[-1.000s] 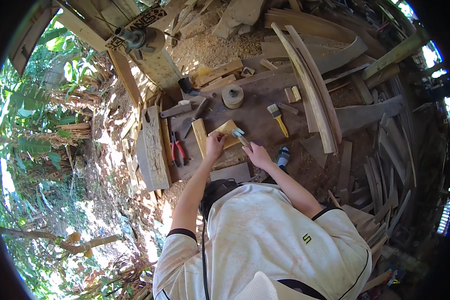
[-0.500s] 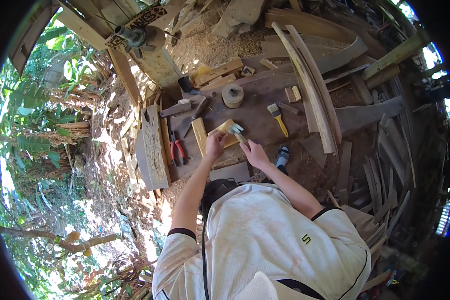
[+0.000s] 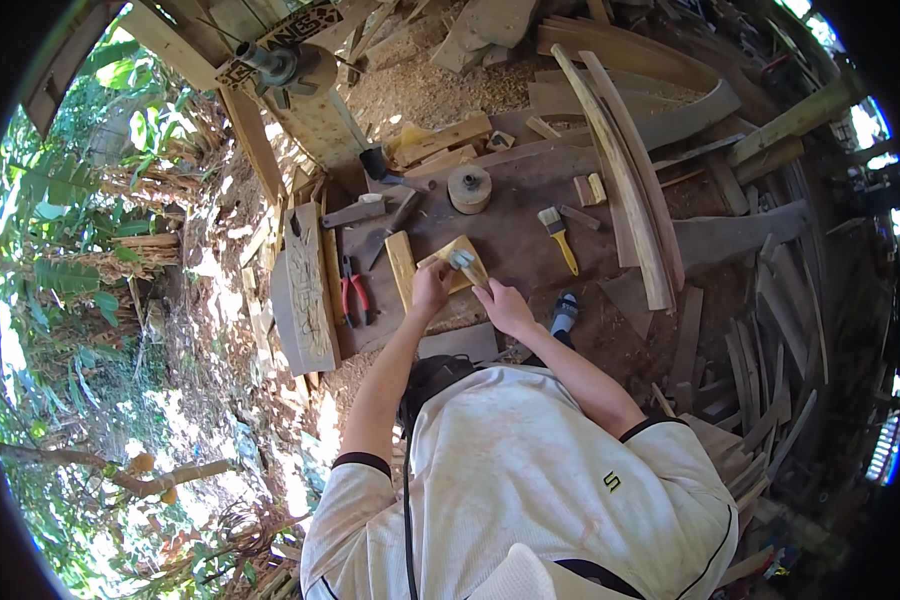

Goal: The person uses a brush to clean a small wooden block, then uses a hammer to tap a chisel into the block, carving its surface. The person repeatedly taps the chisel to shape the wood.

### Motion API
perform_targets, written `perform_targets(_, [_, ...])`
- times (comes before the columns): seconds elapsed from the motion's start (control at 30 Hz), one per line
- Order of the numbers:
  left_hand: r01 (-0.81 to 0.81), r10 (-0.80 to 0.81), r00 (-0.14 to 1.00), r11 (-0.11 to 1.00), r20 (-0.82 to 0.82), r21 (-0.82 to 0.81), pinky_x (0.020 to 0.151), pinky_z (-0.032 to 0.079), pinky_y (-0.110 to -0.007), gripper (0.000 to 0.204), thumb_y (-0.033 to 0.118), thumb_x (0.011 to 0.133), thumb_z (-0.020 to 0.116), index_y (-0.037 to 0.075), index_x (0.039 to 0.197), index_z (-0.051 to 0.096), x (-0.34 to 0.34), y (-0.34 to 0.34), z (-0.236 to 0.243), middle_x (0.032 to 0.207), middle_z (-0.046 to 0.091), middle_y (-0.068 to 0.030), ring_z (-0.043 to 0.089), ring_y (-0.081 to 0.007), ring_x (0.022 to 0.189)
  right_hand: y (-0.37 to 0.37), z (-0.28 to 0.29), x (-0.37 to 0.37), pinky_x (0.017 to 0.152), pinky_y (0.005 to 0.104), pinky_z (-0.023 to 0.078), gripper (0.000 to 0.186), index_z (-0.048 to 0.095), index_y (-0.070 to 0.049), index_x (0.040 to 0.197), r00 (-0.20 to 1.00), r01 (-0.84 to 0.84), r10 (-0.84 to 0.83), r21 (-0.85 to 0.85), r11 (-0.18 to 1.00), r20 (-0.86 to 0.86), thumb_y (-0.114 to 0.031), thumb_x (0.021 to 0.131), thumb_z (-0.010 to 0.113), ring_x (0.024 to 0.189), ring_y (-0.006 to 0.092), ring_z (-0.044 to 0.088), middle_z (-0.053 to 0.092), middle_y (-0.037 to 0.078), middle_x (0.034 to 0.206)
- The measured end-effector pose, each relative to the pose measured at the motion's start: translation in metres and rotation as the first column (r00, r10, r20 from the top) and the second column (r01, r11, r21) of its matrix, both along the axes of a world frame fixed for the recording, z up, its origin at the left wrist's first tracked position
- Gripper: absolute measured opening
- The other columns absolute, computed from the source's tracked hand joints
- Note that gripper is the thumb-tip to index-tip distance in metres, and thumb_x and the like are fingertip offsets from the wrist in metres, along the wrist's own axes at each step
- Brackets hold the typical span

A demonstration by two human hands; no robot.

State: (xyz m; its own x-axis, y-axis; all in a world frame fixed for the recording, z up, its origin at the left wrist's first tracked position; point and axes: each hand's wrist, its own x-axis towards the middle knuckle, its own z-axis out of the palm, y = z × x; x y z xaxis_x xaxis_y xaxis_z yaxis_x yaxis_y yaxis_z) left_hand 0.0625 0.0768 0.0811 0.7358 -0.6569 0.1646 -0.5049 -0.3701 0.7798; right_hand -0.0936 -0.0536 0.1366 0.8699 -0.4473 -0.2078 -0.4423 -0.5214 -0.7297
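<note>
My right hand is closed round the wooden handle of a small hammer, whose pale metal head is over a light wooden block. Close to that head, my left hand has its fingers pressed together at the block's near left edge. Whatever they pinch is too small to make out. A second yellowish wooden piece lies just left of my left hand. Red-handled pliers lie further left, and a yellow-handled paintbrush lies to the right on the dark worktable.
A round can-like container stands at the table's middle. Long curved boards lean over its right side. A carved plank lies along the left end. Scrap wood piles up at the right, and a foot in a sandal shows beside the table.
The hammer head has shifted slightly left and down, closer to the fingers of my left hand. My left hand stays at the block's edge.
</note>
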Motion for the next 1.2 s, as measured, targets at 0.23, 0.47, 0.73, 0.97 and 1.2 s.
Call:
perform_targets(0.23, [0.005, -0.005, 0.997, 1.0, -0.076, -0.006, 0.063, 0.054, -0.039, 0.022, 0.015, 0.084, 0.081, 0.001, 0.098, 0.071, 0.003, 0.003, 0.001, 0.075, 0.07, -0.0135, 0.069, -0.0281, 0.067, 0.0, 0.002, 0.003, 0.068, 0.0606, 0.052, 0.049, 0.061, 0.002, 0.105, 0.999, -0.037, 0.036, -0.042, 0.998, -0.024, -0.046, 0.105, 0.054, 0.078, 0.0515, 0.068, 0.067, 0.031, 0.077])
perform_targets(0.47, [0.032, -0.032, 0.972, 0.999, -0.231, -0.007, 0.062, 0.055, -0.034, 0.065, 0.014, 0.075, 0.089, -0.003, 0.132, 0.063, 0.006, -0.001, 0.007, 0.075, 0.068, -0.01, 0.067, -0.0184, 0.066, -0.003, 0.003, -0.001, 0.07, 0.06, 0.053, 0.05, 0.061, 0.002, 0.104, 0.999, -0.015, 0.013, -0.035, 0.999, -0.046, -0.048, 0.105, 0.053, 0.081, 0.0525, 0.067, 0.068, 0.032, 0.079])
perform_targets(0.73, [0.022, -0.027, 0.968, 0.999, -0.249, -0.024, 0.061, 0.055, -0.032, 0.071, 0.014, 0.072, 0.091, -0.004, 0.135, 0.062, 0.005, 0.0, 0.001, 0.077, 0.068, -0.0095, 0.065, -0.0162, 0.065, 0.001, 0.0, -0.007, 0.068, 0.061, 0.05, 0.05, 0.06, 0.002, 0.102, 0.999, 0.018, -0.019, 0.029, 0.999, 0.041, -0.046, 0.106, 0.052, 0.081, 0.0531, 0.066, 0.066, 0.033, 0.079])
perform_targets(0.97, [0.038, -0.042, 0.974, 0.999, -0.221, -0.026, 0.06, 0.054, -0.028, 0.064, 0.012, 0.074, 0.091, -0.002, 0.131, 0.066, 0.006, 0.0, 0.004, 0.077, 0.068, -0.0072, 0.064, -0.0125, 0.063, -0.003, -0.002, 0.003, 0.067, 0.0603, 0.048, 0.046, 0.059, 0.002, 0.101, 0.999, -0.015, 0.014, 0.024, 1.0, 0.039, -0.044, 0.106, 0.054, 0.083, 0.054, 0.065, 0.066, 0.032, 0.08])
perform_targets(1.2, [-0.014, 0.012, 0.97, 1.0, -0.241, -0.008, 0.064, 0.054, -0.037, 0.037, 0.017, 0.082, 0.084, 0.001, 0.113, 0.072, 0.002, 0.0, 0.0, 0.083, 0.07, -0.0133, 0.066, -0.0234, 0.066, -0.008, -0.004, -0.007, 0.07, 0.0571, 0.049, 0.049, 0.06, 0.003, 0.101, 0.996, 0.067, -0.073, 0.112, 0.991, 0.046, -0.045, 0.106, 0.053, 0.087, 0.0538, 0.065, 0.067, 0.033, 0.084])
